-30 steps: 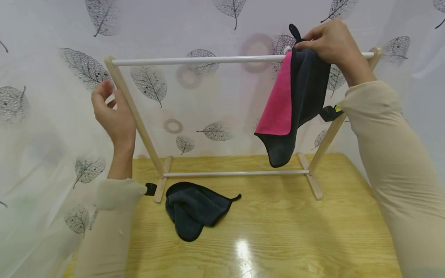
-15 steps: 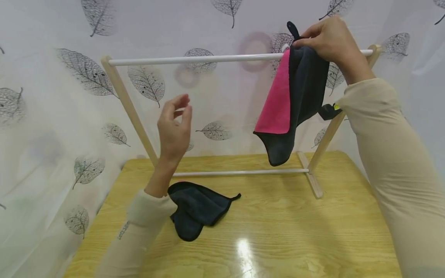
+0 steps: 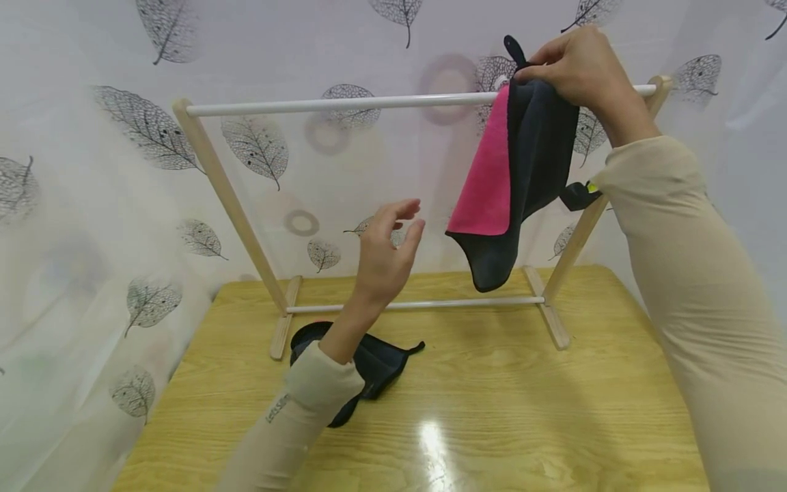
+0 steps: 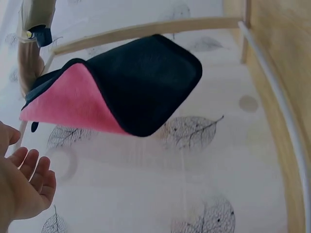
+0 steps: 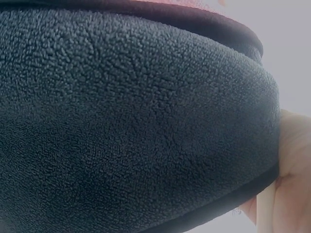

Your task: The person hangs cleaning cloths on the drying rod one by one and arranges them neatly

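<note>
My right hand (image 3: 581, 68) pinches a dark grey and pink towel (image 3: 541, 150) by its top corner, just above the rack's white top bar (image 3: 344, 104). A black loop (image 3: 514, 50) sticks up beside the fingertips. The towel hangs down in front of the bar, pink side partly folded out. In the right wrist view its grey pile fills most of the frame. My left hand (image 3: 389, 249) is in the air left of the towel, fingers loosely bent and holding nothing. A second dark towel (image 3: 382, 362) lies crumpled on the table, partly hidden behind my left forearm.
The rack stands on the wooden table (image 3: 492, 410), with wooden side posts (image 3: 230, 198) and a white lower bar (image 3: 455, 303). A pale curtain with leaf prints (image 3: 255, 147) hangs behind and to the left.
My left hand has moved from beside the left post rightward and down, closer to the hanging towel. My right hand keeps its pinch on the towel at nearly the same place.
</note>
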`<act>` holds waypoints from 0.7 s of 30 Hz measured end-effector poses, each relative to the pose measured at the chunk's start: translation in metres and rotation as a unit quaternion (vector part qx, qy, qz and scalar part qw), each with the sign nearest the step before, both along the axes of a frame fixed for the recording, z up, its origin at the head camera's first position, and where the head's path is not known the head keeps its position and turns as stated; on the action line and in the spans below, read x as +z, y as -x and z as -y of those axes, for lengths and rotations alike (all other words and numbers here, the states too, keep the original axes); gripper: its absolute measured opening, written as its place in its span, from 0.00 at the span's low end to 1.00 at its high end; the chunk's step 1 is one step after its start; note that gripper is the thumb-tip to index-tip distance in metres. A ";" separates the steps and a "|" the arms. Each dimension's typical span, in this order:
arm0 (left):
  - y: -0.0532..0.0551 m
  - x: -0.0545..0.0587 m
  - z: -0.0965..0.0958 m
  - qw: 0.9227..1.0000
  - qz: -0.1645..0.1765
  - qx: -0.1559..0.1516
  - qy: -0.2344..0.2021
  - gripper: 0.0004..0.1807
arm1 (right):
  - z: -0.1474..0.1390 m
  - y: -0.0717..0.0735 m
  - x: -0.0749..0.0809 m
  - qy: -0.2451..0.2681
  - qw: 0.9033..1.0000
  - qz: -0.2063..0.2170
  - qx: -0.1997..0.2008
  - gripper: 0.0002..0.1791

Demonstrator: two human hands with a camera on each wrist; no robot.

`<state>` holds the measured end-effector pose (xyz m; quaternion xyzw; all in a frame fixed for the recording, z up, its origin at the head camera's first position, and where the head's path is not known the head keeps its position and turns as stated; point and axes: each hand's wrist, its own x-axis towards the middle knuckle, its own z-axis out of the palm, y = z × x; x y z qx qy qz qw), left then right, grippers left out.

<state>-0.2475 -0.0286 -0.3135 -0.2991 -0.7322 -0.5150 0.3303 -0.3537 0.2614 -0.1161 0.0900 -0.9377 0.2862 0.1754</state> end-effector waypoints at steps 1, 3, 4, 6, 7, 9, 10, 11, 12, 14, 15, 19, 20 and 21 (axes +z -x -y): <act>0.000 -0.001 -0.004 1.000 0.002 -0.004 0.001 0.16 | 0.000 0.000 0.000 -0.001 1.000 0.000 0.000 0.27; 0.000 -0.003 -0.013 1.000 0.009 -0.012 0.004 0.17 | -0.001 0.000 0.000 -0.003 1.000 -0.001 -0.001 0.27; 0.000 -0.004 -0.017 1.000 0.011 -0.015 0.006 0.17 | -0.001 0.000 0.000 -0.002 1.000 -0.001 -0.002 0.27; 0.001 -0.006 -0.026 1.000 0.016 -0.019 0.012 0.17 | -0.002 0.001 0.000 0.001 1.000 0.001 -0.002 0.27; 0.001 -0.007 -0.031 1.000 0.017 -0.022 0.014 0.17 | -0.002 0.001 0.000 0.002 1.000 0.001 -0.002 0.27; 0.001 -0.009 -0.039 0.999 0.019 -0.028 0.020 0.17 | -0.002 0.001 0.000 0.002 1.000 0.000 -0.002 0.27; 0.001 -0.011 -0.044 0.999 0.020 -0.032 0.023 0.17 | -0.002 0.001 0.000 0.003 1.000 0.001 0.000 0.27; 0.001 -0.012 -0.048 0.999 0.021 -0.036 0.025 0.18 | -0.003 0.000 0.000 0.003 1.000 0.000 0.001 0.27; 0.001 -0.013 -0.052 0.999 0.023 -0.037 0.029 0.19 | -0.003 0.000 0.000 0.002 1.000 0.000 0.001 0.27; 0.001 -0.015 -0.060 0.998 0.030 -0.040 0.035 0.21 | -0.003 0.000 0.000 0.000 1.000 -0.002 0.001 0.27; 0.001 -0.017 -0.064 0.998 0.034 -0.040 0.039 0.23 | -0.002 0.000 0.000 0.000 1.000 -0.002 0.001 0.27; 0.002 -0.022 -0.077 0.997 0.038 -0.032 0.053 0.26 | -0.002 0.000 0.000 0.002 1.000 -0.001 0.000 0.27; 0.002 -0.023 -0.080 0.997 0.037 -0.028 0.055 0.26 | -0.002 0.000 0.000 0.004 1.000 0.000 0.001 0.27; 0.002 -0.024 -0.083 0.997 0.034 -0.026 0.056 0.26 | -0.001 0.000 -0.001 0.006 1.000 0.001 0.002 0.27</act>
